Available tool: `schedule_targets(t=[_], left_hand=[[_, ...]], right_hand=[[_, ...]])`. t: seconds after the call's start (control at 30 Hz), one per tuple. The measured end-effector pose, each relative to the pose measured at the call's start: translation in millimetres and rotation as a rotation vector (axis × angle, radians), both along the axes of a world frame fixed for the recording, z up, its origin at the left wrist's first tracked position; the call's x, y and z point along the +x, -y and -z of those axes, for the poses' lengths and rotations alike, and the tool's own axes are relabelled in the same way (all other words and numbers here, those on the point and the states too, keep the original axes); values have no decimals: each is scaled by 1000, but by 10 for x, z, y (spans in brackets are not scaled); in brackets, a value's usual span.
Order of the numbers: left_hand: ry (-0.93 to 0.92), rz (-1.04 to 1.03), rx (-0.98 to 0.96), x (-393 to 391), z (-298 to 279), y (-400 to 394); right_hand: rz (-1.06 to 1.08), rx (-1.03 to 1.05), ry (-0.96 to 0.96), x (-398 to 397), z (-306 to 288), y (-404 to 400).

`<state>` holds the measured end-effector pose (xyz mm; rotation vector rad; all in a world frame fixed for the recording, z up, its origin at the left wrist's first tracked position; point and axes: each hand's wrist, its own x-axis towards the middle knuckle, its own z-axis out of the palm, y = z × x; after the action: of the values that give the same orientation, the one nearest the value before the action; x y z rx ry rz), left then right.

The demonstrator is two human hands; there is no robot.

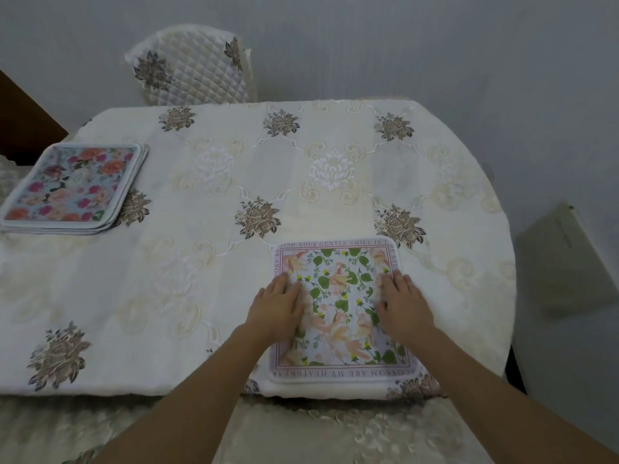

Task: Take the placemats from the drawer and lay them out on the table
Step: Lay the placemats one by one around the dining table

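A square placemat (340, 296) with green leaves, peach flowers and a lettered border lies flat at the near edge of the table (207, 269). My left hand (278, 306) rests flat on its left side with fingers straight. My right hand (402, 306) presses flat on its right side the same way. At the table's far left sits a stack of placemats (72, 187) with pink and orange roses on top, well away from both hands.
A white tablecloth with embroidered brown flowers covers the table. A chair with a quilted cover (192, 67) stands at the far side. A grey wall is behind, and a dark wooden piece (23, 118) shows at the left.
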<state>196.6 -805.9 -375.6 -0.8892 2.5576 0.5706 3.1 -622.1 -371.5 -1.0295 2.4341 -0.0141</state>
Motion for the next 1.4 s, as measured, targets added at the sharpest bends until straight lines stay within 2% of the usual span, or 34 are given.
schedule_targets(t=[0.3,0.5,0.63,0.83,0.93,1.07,1.17,1.27,1.4], left_hand=[[3,-40,-28,-535,52,372],[22,53,-23,-835,16,234],[16,153,-15,-1004,13,123],[-25,207,-29,-961,36,159],[-88,110,16,-916,-20,170],[-229,-149,50,-828,-123,225],[-312,-292,97,-718,-255,243],[-509,-453,185,-653,-471,184],[-654,-531,198,-559,-758,16]], right_hand=[[10,-60,-23,-401,70,604],[-68,-83,-3,-185,70,825],[-275,-49,-28,-4,41,1002],[-246,-103,57,-110,147,954],[-150,-166,85,-152,58,929],[18,-272,143,-137,-76,896],[45,-381,195,-77,-237,855],[73,-515,235,16,-460,812],[72,-592,271,156,-759,732]])
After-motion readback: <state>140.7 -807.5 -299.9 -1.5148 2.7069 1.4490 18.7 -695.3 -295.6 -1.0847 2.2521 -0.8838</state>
